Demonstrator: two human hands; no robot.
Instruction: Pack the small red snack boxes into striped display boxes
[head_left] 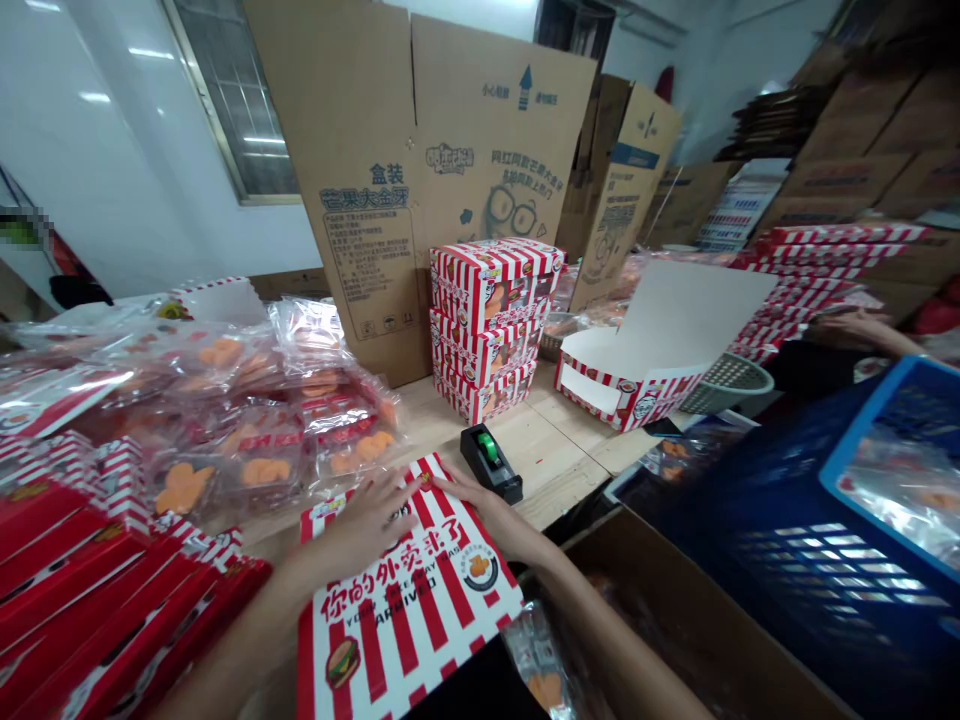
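On my feed, the flat box blank [409, 620] at the table's [559, 465] near edge carries red and white stripes, with red lettering on a white band. Just beside it, the tape dispenser [491, 465] is black, with a bright green tape roll [488, 447]. The stacked boxes [487, 320] near the far edge repeat those stripes. Orange pastries [266, 472] show through clear wrappers, and the cartons [67, 560] along the left edge are solid red with white-striped ends. The table is pale wood, the crate [780, 540] on my right is dark blue with a brighter blue rim, and the large carton [480, 170] behind is brown with blue print.
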